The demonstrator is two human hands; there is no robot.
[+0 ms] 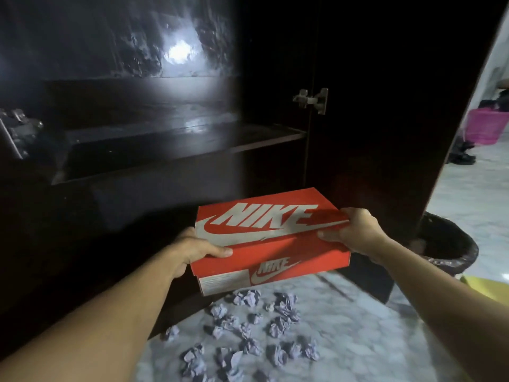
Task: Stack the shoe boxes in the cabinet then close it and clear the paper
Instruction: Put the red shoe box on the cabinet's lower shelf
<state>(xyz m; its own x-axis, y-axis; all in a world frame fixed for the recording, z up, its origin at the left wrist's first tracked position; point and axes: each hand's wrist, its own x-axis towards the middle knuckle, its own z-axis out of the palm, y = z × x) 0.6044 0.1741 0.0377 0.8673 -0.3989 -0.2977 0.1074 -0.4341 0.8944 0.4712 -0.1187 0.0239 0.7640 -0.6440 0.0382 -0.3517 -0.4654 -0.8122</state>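
Note:
An orange shoe box (271, 238) with white lettering hangs in the air in front of a dark wooden cabinet (165, 139). My left hand (197, 250) grips its left end with the thumb on the lid. My right hand (355, 230) holds its right end. The cabinet stands open, with a bare shelf (192, 136) above and left of the box. Its right door (385, 119) is swung outward. Several crumpled balls of pale paper (248, 337) lie scattered on the marble floor below the box.
A dark round waste bin (451, 244) stands on the floor to the right of the open door. A pink basket (484, 126) sits far right in the room beyond. A yellow object (487, 288) shows at the right edge.

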